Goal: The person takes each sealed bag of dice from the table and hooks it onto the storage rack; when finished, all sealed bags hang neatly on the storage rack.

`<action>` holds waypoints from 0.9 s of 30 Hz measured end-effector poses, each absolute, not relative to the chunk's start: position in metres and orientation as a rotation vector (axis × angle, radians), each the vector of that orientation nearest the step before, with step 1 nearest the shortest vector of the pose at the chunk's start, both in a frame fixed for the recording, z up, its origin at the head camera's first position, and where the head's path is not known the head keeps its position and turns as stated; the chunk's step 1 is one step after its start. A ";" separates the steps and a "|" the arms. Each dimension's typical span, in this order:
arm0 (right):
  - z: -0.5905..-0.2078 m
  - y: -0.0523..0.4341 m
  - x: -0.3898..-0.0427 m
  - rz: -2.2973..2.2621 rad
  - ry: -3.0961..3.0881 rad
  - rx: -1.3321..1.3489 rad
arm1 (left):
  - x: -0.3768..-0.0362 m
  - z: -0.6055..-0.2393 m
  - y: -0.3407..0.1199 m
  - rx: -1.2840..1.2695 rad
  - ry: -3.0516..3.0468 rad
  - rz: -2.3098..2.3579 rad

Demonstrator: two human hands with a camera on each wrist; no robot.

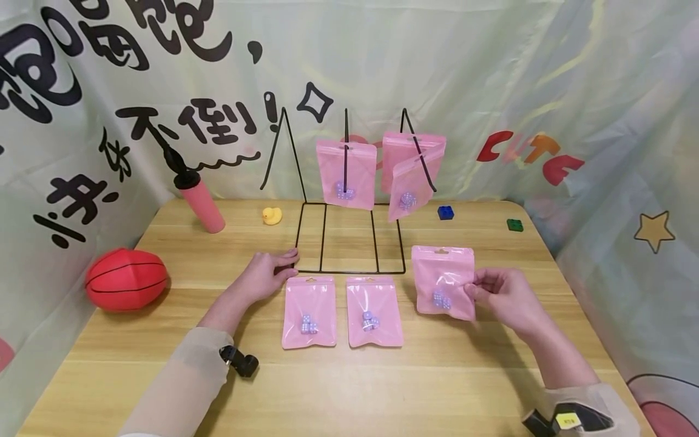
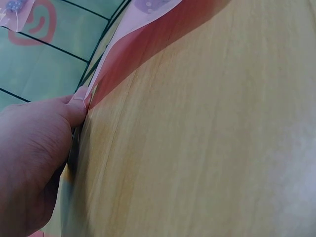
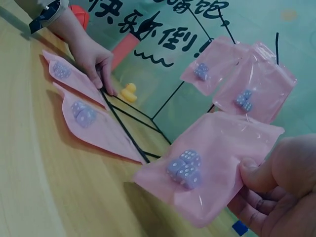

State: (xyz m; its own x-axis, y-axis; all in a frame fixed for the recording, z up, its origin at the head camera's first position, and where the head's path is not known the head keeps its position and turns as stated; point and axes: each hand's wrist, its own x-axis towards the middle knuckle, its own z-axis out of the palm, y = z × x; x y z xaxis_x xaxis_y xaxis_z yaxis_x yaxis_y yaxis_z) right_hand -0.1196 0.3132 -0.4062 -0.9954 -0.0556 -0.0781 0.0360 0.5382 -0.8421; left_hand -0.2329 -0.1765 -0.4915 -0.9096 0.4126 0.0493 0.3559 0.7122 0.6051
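On the wooden table (image 1: 349,388), two pink dice pouches (image 1: 309,312) lie flat. The right hand (image 1: 505,298) pinches a third pouch (image 1: 442,282) by its edge, lifted. The left hand (image 1: 266,274), fingers relaxed, rests on the wire rack (image 1: 349,243)'s base. Beyond, more pouches hang before a printed curtain (image 1: 546,79).

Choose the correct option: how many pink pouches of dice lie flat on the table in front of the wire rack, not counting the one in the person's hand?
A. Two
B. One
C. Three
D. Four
A: two pink pouches lie flat side by side before the wire rack, while the right hand holds a third pouch.
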 end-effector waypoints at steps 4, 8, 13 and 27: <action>-0.401 0.307 -0.121 -1.464 2.726 -0.041 | -0.232 -0.491 -0.176 0.646 2.826 0.973; -0.396 0.300 -0.123 -1.490 2.761 -0.080 | -0.232 -0.490 -0.176 0.653 2.827 0.975; -0.389 0.292 -0.124 -1.534 2.778 -0.101 | -0.232 -0.491 -0.176 0.658 2.829 0.973; -0.369 0.263 -0.135 -1.646 2.795 -0.257 | -0.232 -0.490 -0.176 0.668 2.817 0.997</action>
State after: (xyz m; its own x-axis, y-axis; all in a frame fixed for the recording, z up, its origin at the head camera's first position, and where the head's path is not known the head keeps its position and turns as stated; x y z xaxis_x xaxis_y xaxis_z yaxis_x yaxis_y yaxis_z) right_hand -0.1350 0.2630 -0.3687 -0.9813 -0.0786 0.1756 -0.1917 0.4775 -0.8574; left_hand -0.2324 -0.1765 -0.4904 -0.9018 0.4267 0.0692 0.3752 0.6931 0.6155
